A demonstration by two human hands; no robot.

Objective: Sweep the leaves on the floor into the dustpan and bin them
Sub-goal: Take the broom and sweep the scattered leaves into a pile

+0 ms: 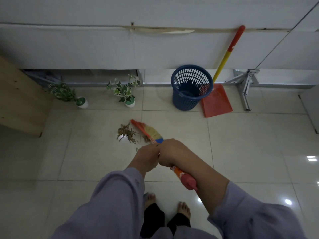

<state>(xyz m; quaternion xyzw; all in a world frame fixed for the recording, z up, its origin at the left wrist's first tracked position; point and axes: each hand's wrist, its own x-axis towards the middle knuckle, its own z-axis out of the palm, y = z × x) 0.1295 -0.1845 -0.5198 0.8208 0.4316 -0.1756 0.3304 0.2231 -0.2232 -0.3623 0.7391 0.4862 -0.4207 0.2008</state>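
Observation:
A small pile of dry brown leaves [126, 133] lies on the tiled floor in front of me. A multicoloured broom [148, 131] has its bristles on the floor just right of the pile, its red handle end passing under my right forearm. My left hand [146, 158] and my right hand [170, 153] both grip the broom handle side by side. A red dustpan [215, 102] with a yellow and red long handle leans on the wall at the back right. Beside it on the left stands a blue mesh bin [189, 87].
Two small potted plants [126, 90] [69, 94] stand along the wall at the back left. A wooden cabinet [19, 100] fills the left edge. Metal table legs [245, 87] stand right of the dustpan. My bare feet [165, 204] are below my hands.

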